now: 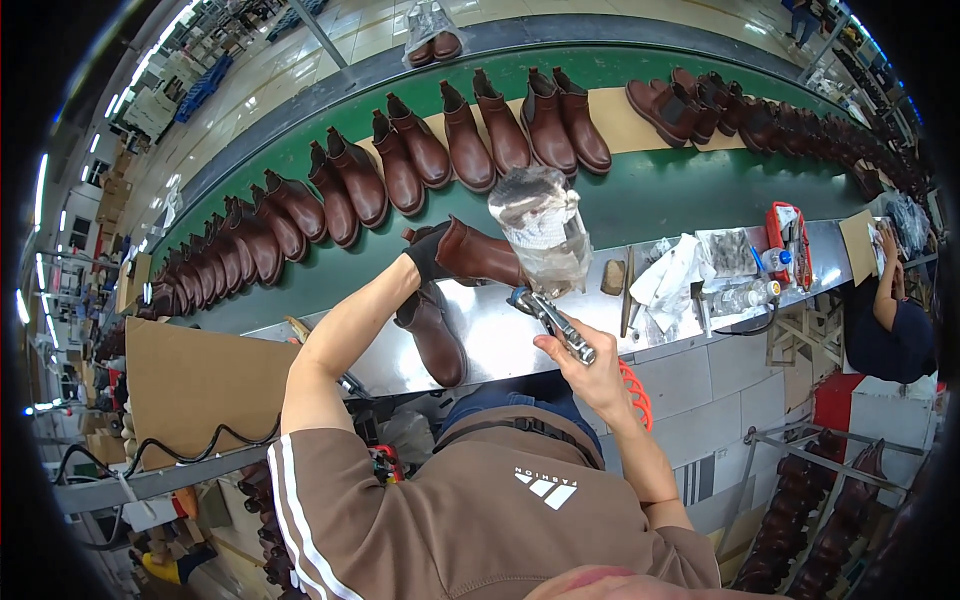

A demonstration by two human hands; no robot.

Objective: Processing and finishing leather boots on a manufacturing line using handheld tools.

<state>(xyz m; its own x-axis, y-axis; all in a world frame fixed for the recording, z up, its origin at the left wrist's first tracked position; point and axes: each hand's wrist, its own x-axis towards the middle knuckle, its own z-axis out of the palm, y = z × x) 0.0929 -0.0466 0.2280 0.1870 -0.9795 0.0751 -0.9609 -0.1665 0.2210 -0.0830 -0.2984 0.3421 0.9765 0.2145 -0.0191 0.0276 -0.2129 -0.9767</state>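
In a black glove, my left hand grips a brown leather ankle boot near its shaft, the boot tipped on its side with the toe to the right. My bare right hand is wrapped round a metal spray gun, whose nozzle end sits close to the boot's toe. Above the gun is a cup wrapped in stained white cloth and clear plastic, which hides part of the toe. A second brown boot stands on the metal bench below my left hand.
Brown boots line the green conveyor. Right on the bench lie a stone-like block, white rags, a plastic bottle and a red tool tray. A red coiled hose hangs below my right hand. A co-worker sits far right.
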